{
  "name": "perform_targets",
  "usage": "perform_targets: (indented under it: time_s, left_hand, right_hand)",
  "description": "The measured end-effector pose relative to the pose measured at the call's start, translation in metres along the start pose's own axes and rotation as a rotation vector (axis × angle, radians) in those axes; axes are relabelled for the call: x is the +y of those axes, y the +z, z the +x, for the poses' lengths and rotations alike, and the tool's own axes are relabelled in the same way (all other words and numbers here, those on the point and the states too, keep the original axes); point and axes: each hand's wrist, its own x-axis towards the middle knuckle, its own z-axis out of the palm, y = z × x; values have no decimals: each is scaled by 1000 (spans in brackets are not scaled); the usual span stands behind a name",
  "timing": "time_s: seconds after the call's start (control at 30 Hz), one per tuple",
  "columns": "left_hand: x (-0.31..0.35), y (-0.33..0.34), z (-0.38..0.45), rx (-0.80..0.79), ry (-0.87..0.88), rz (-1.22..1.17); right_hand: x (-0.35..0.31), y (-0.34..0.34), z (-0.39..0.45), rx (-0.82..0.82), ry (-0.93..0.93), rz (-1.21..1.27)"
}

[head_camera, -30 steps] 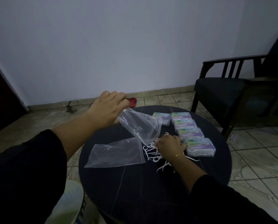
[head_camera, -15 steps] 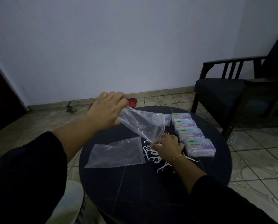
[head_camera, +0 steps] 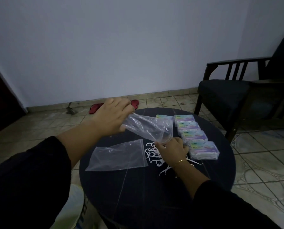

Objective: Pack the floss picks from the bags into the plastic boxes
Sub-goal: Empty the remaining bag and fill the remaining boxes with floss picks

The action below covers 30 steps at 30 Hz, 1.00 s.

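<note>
My left hand (head_camera: 112, 115) grips the closed end of a clear zip bag (head_camera: 152, 128) and holds it above the round dark table (head_camera: 138, 195), its mouth tilted down to the right. My right hand (head_camera: 172, 149) pinches the bag's open lower edge. Under that hand lies a pile of white floss picks (head_camera: 154, 154). A second clear bag (head_camera: 119, 156) lies flat to the left. Several plastic boxes of floss picks (head_camera: 204, 149) stand in a row along the right, with one more box (head_camera: 164, 117) at the far side.
A dark wooden armchair (head_camera: 228, 93) stands on the tiled floor at the right. A red slipper (head_camera: 95, 107) and a small tool (head_camera: 71, 109) lie by the far wall. Something pale (head_camera: 70, 210) shows below the table's left edge.
My left hand has swung the bag from hanging down towards level, raising its mouth to the right. My right hand has come up off the pile and taken the bag's open edge.
</note>
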Motion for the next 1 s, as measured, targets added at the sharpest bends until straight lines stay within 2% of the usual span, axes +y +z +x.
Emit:
perform_targets:
  time_s: [0.37,0.5,0.7,0.83,1.0]
  left_hand:
    - [5,0,-1,-21,4,-38]
    - [5,-2,-1,-17,11,-38]
    - [3,-6,1,-37,-10,-31]
    - [0,-4,-2,-42,-30,-33]
    - [0,4,-10,-151,-72,-108]
  right_hand:
    - [6,6,6,-36,-13,-32]
    - [7,8,8,-110,-23,-158]
    - [10,9,7,2,18,-191]
    - [17,9,5,15,4,-192]
    - [16,6,2,52,-69,-82]
